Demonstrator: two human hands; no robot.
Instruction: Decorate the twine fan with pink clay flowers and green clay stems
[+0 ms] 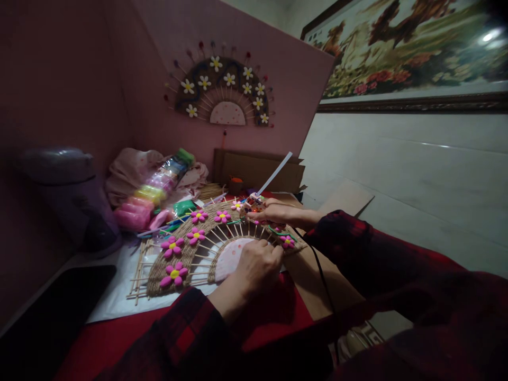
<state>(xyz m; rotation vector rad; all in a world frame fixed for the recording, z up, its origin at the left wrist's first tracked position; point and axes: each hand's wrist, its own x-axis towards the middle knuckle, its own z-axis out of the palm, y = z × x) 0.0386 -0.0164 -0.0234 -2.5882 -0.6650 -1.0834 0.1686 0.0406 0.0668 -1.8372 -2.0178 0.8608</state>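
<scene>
A fan-shaped craft piece of wooden sticks woven with brown twine (183,257) lies in front of me, with pink clay flowers (172,245) that have yellow centres. At its base is a pale, dotted half-round panel (230,257). My right hand (273,212) is closed round a patterned hot glue gun (251,205) with a small red light, held over the fan's upper right part. A long whitish glue stick (275,172) juts up from the gun. My left hand (260,263) has its fingers curled together at the panel's right side; what they pinch is hidden.
A finished-looking fan (229,87) with white flowers hangs on the pink board behind. Coloured clay packs (148,193) lie at the back left, beside a purple container (75,196). A black cord (322,275) hangs below my right arm, over brown cardboard (307,283).
</scene>
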